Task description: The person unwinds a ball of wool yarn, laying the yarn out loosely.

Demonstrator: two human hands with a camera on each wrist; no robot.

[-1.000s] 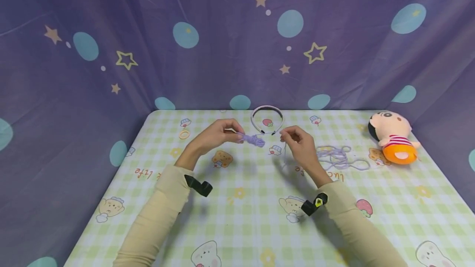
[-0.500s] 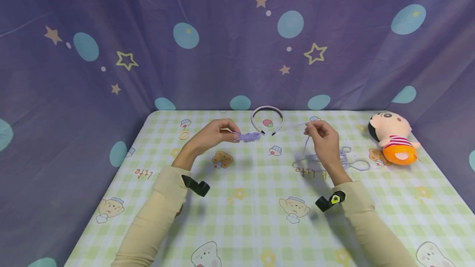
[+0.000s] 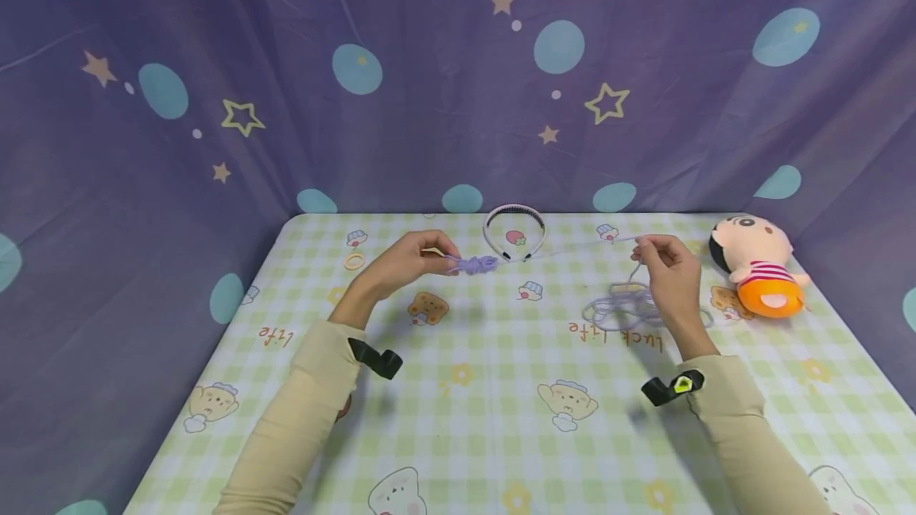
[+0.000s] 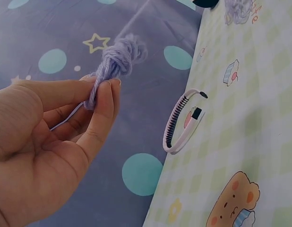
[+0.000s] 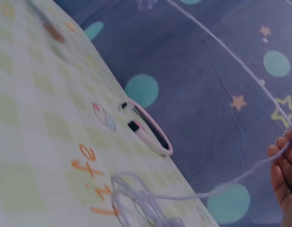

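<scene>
My left hand [image 3: 411,265] pinches a small wound bundle of lilac yarn [image 3: 478,265] between thumb and fingers, held above the table. In the left wrist view the bundle [image 4: 118,59] looks coiled, with a loop and a thin tail at the fingertips. My right hand [image 3: 673,272] pinches the yarn strand [image 3: 587,245] that runs taut from the bundle. From the right fingers the strand drops to a loose tangle of yarn [image 3: 619,310] on the table. Only part of the right hand [image 5: 285,172] shows in the right wrist view.
A pale headband [image 3: 488,235] lies at the back of the checkered tablecloth [image 3: 487,427]. A plush doll [image 3: 766,269] is at the right. A small yellowish ring [image 3: 355,261] lies at the left. Something brown [image 3: 344,408] is partly hidden by the left sleeve.
My right hand has moved right, away from the left, and the strand between them has lengthened and straightened. The left hand has shifted slightly left with the yarn bundle.
</scene>
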